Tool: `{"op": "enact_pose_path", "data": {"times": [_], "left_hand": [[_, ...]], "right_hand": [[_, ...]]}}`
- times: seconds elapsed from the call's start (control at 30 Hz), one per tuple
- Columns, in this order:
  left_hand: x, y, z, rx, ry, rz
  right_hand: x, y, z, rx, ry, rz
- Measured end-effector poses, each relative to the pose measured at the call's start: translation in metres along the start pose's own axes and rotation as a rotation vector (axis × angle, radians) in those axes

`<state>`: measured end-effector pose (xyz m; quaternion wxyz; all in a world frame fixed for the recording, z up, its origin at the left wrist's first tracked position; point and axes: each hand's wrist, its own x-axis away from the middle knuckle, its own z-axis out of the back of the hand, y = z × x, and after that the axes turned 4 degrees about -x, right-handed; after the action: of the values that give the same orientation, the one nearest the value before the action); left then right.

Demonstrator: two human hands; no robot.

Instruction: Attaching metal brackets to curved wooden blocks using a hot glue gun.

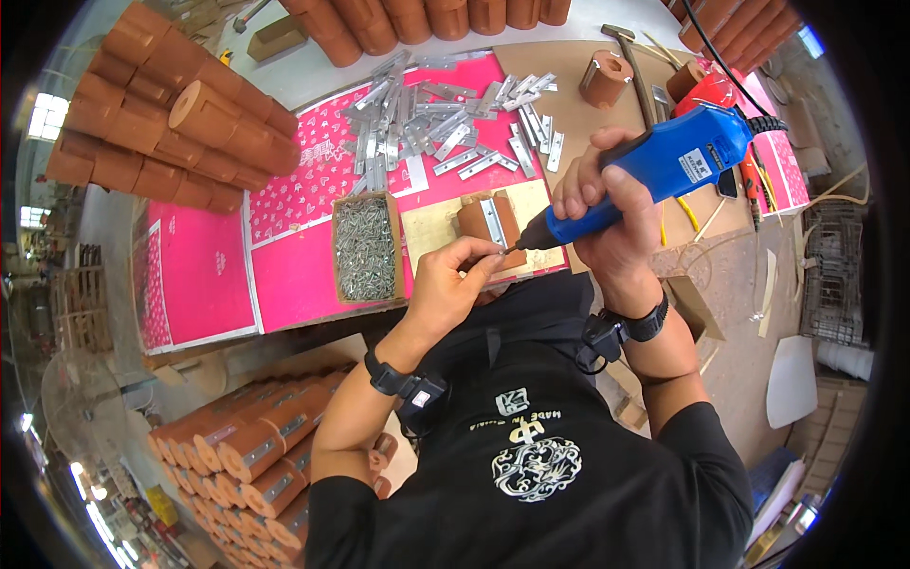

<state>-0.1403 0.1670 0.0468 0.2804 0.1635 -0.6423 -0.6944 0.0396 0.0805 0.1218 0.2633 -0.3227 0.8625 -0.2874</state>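
Note:
My right hand (621,204) is wrapped round a blue electric screwdriver (668,161), whose dark nose points down and left. Its tip meets the fingertips of my left hand (450,284), which are pinched together at the near end of a metal strip (494,224). Whatever sits in that pinch is too small to make out. Under the strip lies a reddish-brown block (470,221) on a pale wooden board (427,235). Left of the board stands an open cardboard box (399,275) full of screws (366,248).
Loose metal strips (403,119) are heaped on the pink tabletop (303,284). Brown cylinders (180,104) are stacked at the left, with more (251,450) below the table. A hammer (630,62) and a single cylinder (605,79) lie at the back right. A black cord (725,66) trails from the screwdriver.

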Motion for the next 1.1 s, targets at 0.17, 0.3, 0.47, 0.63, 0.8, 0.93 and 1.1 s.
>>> {"op": "enact_pose_path", "data": {"times": [0.17,0.3,0.47,0.63,0.8,0.93,1.1], "left_hand": [[0.0,0.0,-0.003,-0.09,0.042,-0.099],[0.002,0.004,-0.006,-0.141,0.06,-0.115],[-0.001,-0.003,-0.009,-0.36,0.098,-0.172],[-0.018,-0.008,-0.012,-0.572,0.293,-0.445],[-0.025,-0.02,-0.016,-0.567,0.316,-0.375],[-0.026,-0.029,-0.018,-0.393,0.29,-0.237],[-0.021,-0.037,-0.015,-0.36,0.207,-0.255]], "right_hand": [[0.001,0.003,-0.001,-0.023,0.004,-0.002],[0.002,0.002,-0.003,-0.006,0.006,-0.011],[0.005,0.002,-0.002,0.034,-0.054,-0.025],[0.001,0.013,-0.001,0.09,-0.066,-0.033],[-0.002,0.026,0.002,0.289,-0.072,-0.035],[-0.001,0.034,0.009,0.234,-0.078,-0.051],[-0.001,0.032,0.001,0.322,-0.168,-0.064]]}}
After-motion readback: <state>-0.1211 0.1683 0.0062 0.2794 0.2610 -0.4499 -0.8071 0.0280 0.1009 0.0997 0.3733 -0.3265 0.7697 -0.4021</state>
